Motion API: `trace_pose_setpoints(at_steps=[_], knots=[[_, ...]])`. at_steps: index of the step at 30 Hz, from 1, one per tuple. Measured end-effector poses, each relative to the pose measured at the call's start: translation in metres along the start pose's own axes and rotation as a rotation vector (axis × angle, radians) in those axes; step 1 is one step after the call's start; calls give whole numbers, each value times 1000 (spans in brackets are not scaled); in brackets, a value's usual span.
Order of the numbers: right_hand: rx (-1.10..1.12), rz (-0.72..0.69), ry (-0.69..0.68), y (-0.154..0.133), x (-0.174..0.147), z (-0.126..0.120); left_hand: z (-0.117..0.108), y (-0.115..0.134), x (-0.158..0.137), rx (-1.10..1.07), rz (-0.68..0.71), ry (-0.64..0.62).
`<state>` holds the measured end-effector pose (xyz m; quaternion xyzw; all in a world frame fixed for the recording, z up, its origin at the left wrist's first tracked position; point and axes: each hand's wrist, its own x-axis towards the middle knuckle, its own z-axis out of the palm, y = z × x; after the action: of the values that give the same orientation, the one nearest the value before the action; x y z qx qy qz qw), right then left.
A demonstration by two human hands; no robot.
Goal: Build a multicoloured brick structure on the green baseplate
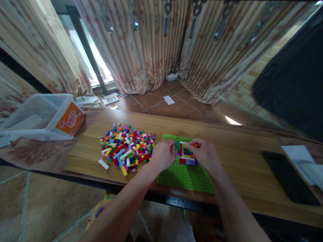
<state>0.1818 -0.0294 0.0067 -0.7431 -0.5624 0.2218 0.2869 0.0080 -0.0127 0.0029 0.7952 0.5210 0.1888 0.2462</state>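
Note:
A green baseplate (185, 181) lies on the wooden table, with a low build of coloured bricks (185, 153) on its upper part. My left hand (164, 155) rests at the left edge of the build, its fingers curled together. Whatever those fingertips hold, if anything, is hidden. On the other side, my right hand (205, 154) pinches a small orange brick (195, 145) just over the build's right edge. To the left of the plate spreads a loose pile of mixed bricks (126, 146), with a white brick (103, 164) lying apart from it.
At the far left stands a clear plastic bin (37, 131) with an orange label. A black phone-like slab (290, 176) and white paper (299, 154) lie on the right. Striped curtains (151, 50) hang beyond the table (242, 168).

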Motion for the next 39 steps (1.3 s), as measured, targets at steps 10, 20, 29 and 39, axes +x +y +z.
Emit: trace_pose_setpoints(at_steps=[10, 20, 29, 39], knots=[[48, -43, -4, 1, 2, 0, 2, 0, 0, 16, 2, 19], [587, 184, -115, 10, 2, -26, -2, -4, 5, 8, 22, -22], [659, 162, -381, 8, -8, -43, 1, -5, 5, -5, 14, -18], [365, 86, -348, 1, -17, -15, 1, -5, 4, 7, 15, -3]])
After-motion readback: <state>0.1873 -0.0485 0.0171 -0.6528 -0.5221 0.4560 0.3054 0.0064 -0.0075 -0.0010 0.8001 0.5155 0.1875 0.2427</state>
